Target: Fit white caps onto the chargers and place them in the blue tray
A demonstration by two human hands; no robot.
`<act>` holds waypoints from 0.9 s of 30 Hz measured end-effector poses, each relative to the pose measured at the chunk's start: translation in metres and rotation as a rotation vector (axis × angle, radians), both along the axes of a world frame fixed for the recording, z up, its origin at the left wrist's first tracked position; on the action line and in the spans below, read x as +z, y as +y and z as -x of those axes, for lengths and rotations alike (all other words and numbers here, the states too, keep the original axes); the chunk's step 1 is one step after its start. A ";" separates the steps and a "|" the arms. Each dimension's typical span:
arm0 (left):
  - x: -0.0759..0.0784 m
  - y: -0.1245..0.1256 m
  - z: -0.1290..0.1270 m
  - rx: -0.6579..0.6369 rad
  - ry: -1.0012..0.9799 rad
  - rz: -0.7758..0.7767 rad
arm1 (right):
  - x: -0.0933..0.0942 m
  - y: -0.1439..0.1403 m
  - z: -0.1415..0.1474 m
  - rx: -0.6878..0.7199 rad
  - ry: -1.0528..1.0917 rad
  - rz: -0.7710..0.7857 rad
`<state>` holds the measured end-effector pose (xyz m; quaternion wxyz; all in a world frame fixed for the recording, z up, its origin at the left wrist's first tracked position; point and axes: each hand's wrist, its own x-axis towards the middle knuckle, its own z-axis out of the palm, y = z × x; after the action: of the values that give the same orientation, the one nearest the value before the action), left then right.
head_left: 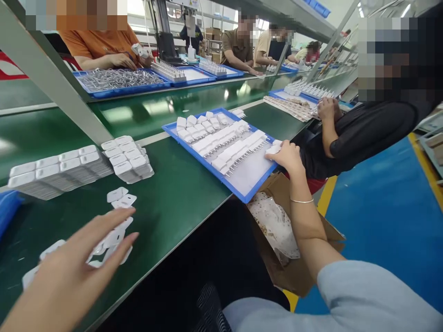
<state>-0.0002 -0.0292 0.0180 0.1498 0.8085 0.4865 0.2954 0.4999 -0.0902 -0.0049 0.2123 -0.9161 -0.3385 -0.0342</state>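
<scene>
My right hand (288, 156) reaches out to the right edge of a blue tray (238, 190) and its fingers close on a white plug part (273, 148) at the end of a row. The tray holds several rows of white charger plugs (228, 140) with metal prongs. My left hand (72, 272) hovers flat with fingers spread over a loose pile of thin white stickers (116, 237) on the green table (176, 184); it holds nothing.
Stacked rows of white charger shells (79, 166) lie at the table's left. An open cardboard box (287, 240) with white scraps sits below the tray. A seated person in black (363, 133) works to the right; others work at blue trays (121, 80) across the table.
</scene>
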 end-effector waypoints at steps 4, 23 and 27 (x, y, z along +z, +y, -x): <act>-0.029 -0.035 -0.026 -0.178 -0.074 0.119 | 0.001 -0.005 0.015 0.054 0.004 -0.058; -0.059 -0.086 -0.074 0.036 -1.221 0.543 | -0.071 -0.041 0.324 1.085 0.773 -0.946; -0.059 -0.091 -0.037 0.127 -1.173 0.478 | -0.070 -0.049 0.342 1.214 0.888 -0.910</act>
<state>0.0370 -0.1203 -0.0413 0.5501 0.4260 0.4228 0.5807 0.1579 -0.1392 -0.0747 0.6503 -0.3330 -0.6070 0.3126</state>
